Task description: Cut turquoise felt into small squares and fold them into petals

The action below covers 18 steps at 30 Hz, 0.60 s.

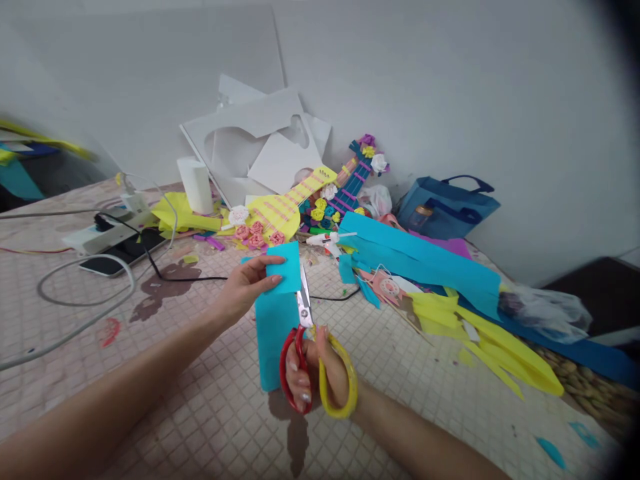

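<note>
My left hand (247, 287) pinches a small folded piece of bright blue crepe paper (287, 269) between thumb and fingers. In my right hand (320, 367) is a pair of scissors (304, 312) with one red and one yellow handle loop, my fingers through the loops. The blades stand slightly apart and point away from me, along the right edge of the held piece; whether they touch it I cannot tell. Below the piece, a longer blue crepe paper strip (270, 347) hangs or lies, partly hidden by the scissors and my right hand.
Behind are a yellow paper guitar (280, 212), a blue decorated guitar (356, 183) and a white glue gun (324, 239). Blue crepe sheets (420, 257) and yellow crepe paper (480, 333) lie at right. A power strip (95, 233), phone (125, 253) and cables (133, 283) occupy the left.
</note>
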{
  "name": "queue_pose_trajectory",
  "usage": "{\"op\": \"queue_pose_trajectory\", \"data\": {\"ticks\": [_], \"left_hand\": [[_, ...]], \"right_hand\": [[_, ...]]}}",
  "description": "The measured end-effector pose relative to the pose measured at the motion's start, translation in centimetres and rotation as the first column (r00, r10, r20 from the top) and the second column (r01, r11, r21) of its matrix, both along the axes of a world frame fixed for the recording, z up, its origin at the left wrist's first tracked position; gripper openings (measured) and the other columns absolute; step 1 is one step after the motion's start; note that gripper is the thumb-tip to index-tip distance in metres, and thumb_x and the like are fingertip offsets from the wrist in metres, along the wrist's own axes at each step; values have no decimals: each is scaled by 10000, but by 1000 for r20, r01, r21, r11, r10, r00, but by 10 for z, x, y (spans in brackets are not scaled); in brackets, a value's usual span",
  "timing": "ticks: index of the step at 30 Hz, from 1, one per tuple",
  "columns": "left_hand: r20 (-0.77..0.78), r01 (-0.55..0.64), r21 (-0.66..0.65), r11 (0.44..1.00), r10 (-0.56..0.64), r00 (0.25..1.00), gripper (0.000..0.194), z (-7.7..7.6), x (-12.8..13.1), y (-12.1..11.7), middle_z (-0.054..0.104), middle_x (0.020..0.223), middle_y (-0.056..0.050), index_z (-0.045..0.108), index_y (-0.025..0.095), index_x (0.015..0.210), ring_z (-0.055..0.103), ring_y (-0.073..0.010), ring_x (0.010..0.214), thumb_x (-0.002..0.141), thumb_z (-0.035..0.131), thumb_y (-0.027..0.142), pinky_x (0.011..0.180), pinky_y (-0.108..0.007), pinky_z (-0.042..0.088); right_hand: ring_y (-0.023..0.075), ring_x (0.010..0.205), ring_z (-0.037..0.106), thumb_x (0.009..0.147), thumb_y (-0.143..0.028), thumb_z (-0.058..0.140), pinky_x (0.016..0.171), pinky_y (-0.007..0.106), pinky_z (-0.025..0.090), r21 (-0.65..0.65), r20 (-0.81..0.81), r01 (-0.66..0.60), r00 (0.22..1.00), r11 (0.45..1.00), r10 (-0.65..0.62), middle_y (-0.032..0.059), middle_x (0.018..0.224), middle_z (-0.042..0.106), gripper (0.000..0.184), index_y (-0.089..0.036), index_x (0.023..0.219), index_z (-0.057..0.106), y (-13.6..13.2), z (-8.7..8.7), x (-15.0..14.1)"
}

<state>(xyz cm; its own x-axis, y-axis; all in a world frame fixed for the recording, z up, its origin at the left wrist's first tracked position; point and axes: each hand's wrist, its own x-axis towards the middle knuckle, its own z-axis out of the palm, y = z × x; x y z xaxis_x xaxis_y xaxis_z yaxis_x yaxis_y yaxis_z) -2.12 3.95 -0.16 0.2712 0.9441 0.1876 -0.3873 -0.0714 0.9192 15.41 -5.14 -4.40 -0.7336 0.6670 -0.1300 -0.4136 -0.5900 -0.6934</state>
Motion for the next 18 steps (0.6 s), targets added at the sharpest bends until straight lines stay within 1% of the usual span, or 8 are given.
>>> {"op": "queue_pose_trajectory", "data": {"ticks": [6, 11, 13, 18], "left_hand": [[-2, -8, 9, 1000, 8, 1000, 293, -1, -1, 2, 698, 808, -11, 658, 195, 1002, 635, -116, 676, 719, 734, 192, 590, -190, 531], [3, -11, 14, 1000, 11, 1000, 286, -1, -3, 4, 705, 814, -18, 657, 197, 994, 644, -125, 683, 719, 733, 199, 603, -198, 533], [-3, -13, 25, 1000, 13, 1000, 280, 0, -3, 5, 701, 807, -13, 658, 201, 989, 639, -117, 675, 720, 733, 199, 597, -189, 529], [-38, 13, 43, 999, -12, 999, 295, -1, -2, 3, 694, 834, -14, 651, 208, 1008, 638, -120, 696, 724, 730, 202, 606, -191, 532]], "right_hand": [[65, 326, 364, 632, -854, 383, 327, 211, 392, 24, -56, 21, 998, 999, -19, -76, 456, 392, 689, -171, 661, 465, 0, -1, -2], [62, 303, 333, 680, -828, 364, 316, 209, 374, 11, -115, 16, 993, 1000, -14, -78, 424, 381, 668, -170, 649, 470, -1, -2, -2], [65, 314, 351, 683, -831, 352, 330, 214, 387, -4, -105, 8, 994, 1000, -9, -72, 432, 391, 682, -162, 658, 486, -1, 0, -1], [86, 384, 439, 637, -872, 329, 410, 253, 450, -43, -62, -25, 998, 999, 22, -47, 492, 439, 765, -137, 714, 529, -1, 6, 1]]}}
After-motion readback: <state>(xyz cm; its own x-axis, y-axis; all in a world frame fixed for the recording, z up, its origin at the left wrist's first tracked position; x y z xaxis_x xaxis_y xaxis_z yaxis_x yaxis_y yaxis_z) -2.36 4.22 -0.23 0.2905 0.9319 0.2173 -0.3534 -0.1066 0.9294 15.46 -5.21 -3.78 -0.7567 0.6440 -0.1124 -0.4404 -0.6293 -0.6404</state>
